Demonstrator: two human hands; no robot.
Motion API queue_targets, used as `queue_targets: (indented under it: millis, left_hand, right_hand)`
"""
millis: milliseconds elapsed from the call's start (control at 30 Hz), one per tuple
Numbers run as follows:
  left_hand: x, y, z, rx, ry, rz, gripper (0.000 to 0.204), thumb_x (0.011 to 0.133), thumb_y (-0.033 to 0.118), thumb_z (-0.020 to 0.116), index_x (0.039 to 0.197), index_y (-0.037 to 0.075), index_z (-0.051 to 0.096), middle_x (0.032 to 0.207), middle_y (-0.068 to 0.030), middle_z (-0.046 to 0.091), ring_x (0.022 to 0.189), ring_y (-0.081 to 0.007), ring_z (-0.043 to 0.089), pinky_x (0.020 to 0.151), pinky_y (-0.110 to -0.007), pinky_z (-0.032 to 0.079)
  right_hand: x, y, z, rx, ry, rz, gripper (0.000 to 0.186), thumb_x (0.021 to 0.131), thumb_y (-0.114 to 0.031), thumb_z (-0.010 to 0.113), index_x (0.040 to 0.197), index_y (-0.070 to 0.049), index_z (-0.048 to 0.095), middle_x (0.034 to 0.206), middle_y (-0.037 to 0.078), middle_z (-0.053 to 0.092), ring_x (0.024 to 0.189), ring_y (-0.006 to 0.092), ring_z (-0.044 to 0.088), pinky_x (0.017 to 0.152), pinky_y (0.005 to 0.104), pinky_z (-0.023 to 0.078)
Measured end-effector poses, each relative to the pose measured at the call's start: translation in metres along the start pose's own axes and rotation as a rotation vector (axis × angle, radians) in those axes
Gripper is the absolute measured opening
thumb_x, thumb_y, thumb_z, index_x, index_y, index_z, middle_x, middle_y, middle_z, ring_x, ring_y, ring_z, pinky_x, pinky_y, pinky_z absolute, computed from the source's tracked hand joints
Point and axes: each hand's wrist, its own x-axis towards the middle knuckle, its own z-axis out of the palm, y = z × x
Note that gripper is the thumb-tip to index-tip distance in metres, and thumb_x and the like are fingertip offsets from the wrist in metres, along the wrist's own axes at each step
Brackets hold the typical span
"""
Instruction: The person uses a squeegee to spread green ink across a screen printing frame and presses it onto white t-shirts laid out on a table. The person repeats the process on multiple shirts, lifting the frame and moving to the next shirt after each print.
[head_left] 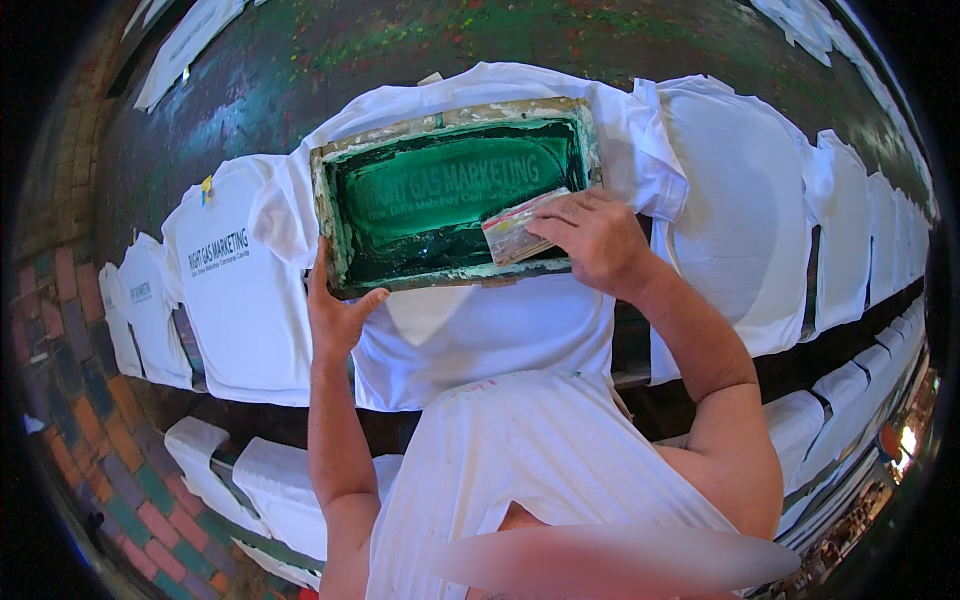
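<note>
A wooden screen frame (455,112) coated with green ink lies on a white T-shirt (480,350), with pale lettering showing in its mesh. My left hand (338,308) grips the frame's near left corner. My right hand (590,235) is closed on a flat squeegee (505,240) with a pale, stained handle, inside the frame at its near right; the blade's edge is hidden. Just left of the frame is a white T-shirt (240,330) printed with dark green lettering, a small yellow piece near its collar.
More white T-shirts (730,200) lie in a curving row to both sides, and another row (290,490) runs nearer me. Beyond them stretches a paint-spattered dark green surface (390,40), with further white garments at its far edge. Coloured brick paving (90,400) shows at the left.
</note>
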Motion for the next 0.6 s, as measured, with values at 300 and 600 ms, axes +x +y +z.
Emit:
queue_targets:
  millis: [300, 600]
  left_hand:
    - [0.0, -0.013, -0.008, 0.166, 0.061, 0.138, 0.129, 0.066, 0.022, 0.112, 0.173, 0.001, 0.044, 0.145, -0.0223, 0.066, 0.133, -0.0361, 0.065, 0.115, -0.047, 0.054]
    - [0.034, -0.025, -0.016, -0.007, 0.239, 0.22, 0.032, 0.11, 0.013, 0.076, 0.138, -0.002, 0.077, 0.129, -0.018, 0.074, 0.106, -0.0247, 0.074, 0.088, -0.034, 0.061]
  right_hand:
    - [0.115, -0.025, 0.044, -0.014, 0.017, 0.045, 0.033, 0.093, 0.002, 0.07, 0.121, -0.009, 0.082, 0.111, 0.014, 0.083, 0.102, 0.0382, 0.078, 0.09, 0.0499, 0.062]
    - [0.199, -0.048, 0.093, 0.001, -0.08, -0.068, 0.037, 0.085, 0.0, 0.074, 0.119, -0.011, 0.081, 0.115, 0.011, 0.081, 0.113, 0.0358, 0.076, 0.101, 0.0479, 0.06]
